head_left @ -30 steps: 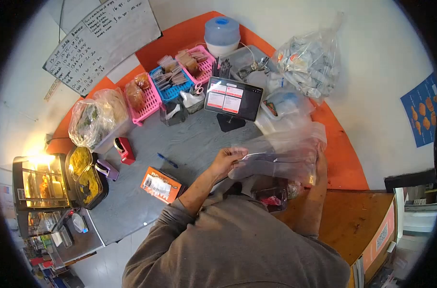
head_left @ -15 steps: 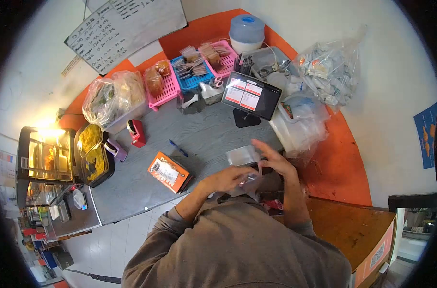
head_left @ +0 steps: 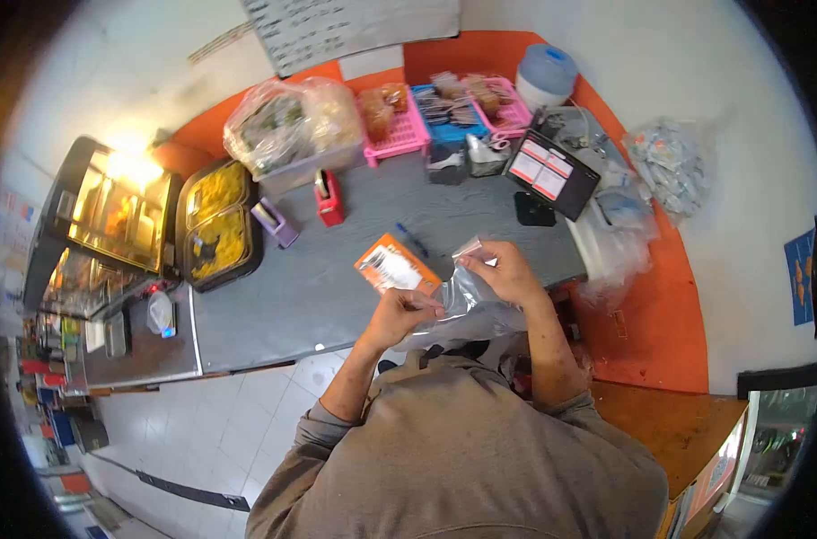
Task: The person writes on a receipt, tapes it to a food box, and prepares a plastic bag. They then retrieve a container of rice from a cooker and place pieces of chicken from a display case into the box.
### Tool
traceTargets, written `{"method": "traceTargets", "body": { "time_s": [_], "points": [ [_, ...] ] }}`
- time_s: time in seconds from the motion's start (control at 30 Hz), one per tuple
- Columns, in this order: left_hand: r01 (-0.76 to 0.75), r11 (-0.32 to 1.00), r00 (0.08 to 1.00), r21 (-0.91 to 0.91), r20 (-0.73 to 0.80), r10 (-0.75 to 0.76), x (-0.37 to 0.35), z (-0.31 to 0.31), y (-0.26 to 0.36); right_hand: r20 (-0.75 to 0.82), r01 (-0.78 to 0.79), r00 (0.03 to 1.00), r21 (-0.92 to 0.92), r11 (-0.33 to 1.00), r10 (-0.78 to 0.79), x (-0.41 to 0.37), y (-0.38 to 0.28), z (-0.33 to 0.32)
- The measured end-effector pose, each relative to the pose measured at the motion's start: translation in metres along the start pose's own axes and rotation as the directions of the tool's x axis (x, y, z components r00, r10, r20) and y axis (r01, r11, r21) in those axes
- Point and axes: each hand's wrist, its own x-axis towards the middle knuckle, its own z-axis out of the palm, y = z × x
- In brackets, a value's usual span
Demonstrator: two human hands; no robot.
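Near the left end of the surface (head_left: 292, 301), a black tray (head_left: 256, 247) of yellow food sits beside the lit warmer (head_left: 112, 211), perhaps for easy reach. At the front edge, the left hand (head_left: 396, 318) pinches a clear bag (head_left: 466, 298) between thumb and fingers; the right hand (head_left: 509, 272) grips its other side, seemingly to spread the film. Creases and glare blur the bag's opening, and its lower part is hard to make out.
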Motion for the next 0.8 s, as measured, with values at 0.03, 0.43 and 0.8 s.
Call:
{"method": "traceTargets", "body": {
  "time_s": [0.03, 0.43, 0.8],
  "points": [
    [-0.003, 0.999, 1.000, -0.034, 0.019, 0.003, -0.012, -0.011, 0.001, 0.018, 0.007, 1.000, -0.002, 1.000, -0.007, 0.003, -0.014, 0.011],
    [0.035, 0.996, 0.997, 0.083, -0.074, -0.029, -0.115, -0.100, 0.002, 0.212, 0.032, 0.977, 0.004, 0.999, -0.032, 0.020, -0.065, 0.133],
    [0.032, 0.989, 0.989, -0.141, -0.137, -0.052, -0.152, -0.120, -0.024, 0.318, 0.202, 0.930, -0.020, 0.979, -0.185, 0.050, -0.071, 0.186]
  ]
}}
